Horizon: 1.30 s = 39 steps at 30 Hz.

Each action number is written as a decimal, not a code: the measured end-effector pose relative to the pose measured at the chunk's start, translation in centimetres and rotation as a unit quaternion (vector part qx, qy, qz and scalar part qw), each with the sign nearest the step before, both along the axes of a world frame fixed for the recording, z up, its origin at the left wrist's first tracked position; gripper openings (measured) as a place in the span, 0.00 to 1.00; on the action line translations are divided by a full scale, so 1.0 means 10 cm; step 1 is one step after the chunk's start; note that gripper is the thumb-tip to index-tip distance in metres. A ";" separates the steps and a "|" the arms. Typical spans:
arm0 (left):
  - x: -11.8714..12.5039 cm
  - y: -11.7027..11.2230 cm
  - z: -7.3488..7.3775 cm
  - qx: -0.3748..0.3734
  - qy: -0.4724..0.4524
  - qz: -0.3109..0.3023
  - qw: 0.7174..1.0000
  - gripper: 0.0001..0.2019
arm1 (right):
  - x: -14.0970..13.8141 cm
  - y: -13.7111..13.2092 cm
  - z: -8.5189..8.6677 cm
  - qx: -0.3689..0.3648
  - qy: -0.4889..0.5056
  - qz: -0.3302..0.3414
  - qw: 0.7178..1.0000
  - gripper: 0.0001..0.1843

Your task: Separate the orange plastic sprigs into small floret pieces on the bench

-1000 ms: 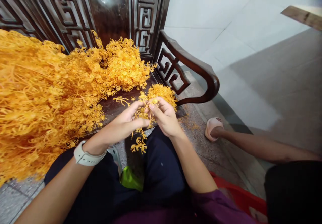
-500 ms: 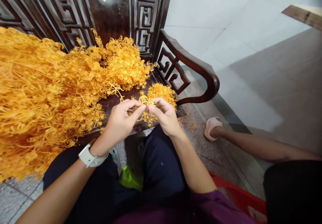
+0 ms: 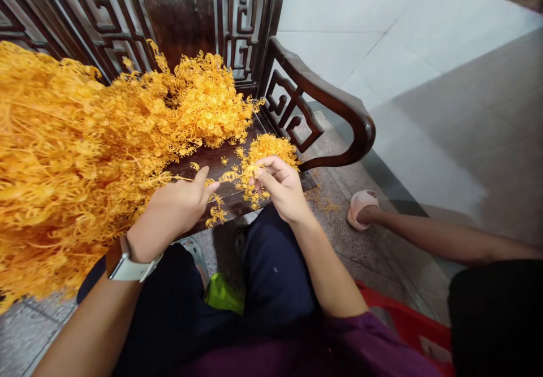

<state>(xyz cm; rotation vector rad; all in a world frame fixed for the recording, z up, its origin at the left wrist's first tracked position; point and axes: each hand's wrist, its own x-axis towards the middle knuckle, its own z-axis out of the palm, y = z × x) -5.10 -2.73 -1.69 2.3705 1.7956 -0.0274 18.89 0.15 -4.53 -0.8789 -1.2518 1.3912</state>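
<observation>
Two bare hands work over a dark wooden tabletop [image 3: 216, 168]: the right hand [image 3: 283, 189] pinches a thin orange branching sprig [image 3: 251, 171] above a small orange heap [image 3: 271, 151], while the left hand [image 3: 169, 213] is half open beside it.

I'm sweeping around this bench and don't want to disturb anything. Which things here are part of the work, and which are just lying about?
Part of the work:
left hand
right hand
orange sprig pinched by the right hand
small orange sprig pile
large orange sprig heap

Just lying about:
red basket
green item
</observation>
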 end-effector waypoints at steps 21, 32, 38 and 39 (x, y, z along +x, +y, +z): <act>0.42 0.03 0.03 -0.055 -0.403 -0.037 0.913 0.22 | -0.11 -0.03 0.04 -0.061 0.013 0.046 0.997 0.15; 0.48 0.05 0.09 -0.182 -0.601 0.039 0.777 0.19 | -0.04 -0.05 -0.01 -0.020 0.030 0.074 0.997 0.15; 0.55 0.00 0.17 -0.307 -0.737 0.085 0.596 0.15 | -0.04 -0.09 0.01 0.019 0.080 0.126 0.989 0.14; 0.54 0.00 0.18 -0.304 -0.731 0.076 0.606 0.15 | -0.04 -0.10 0.02 0.015 0.078 0.129 0.989 0.15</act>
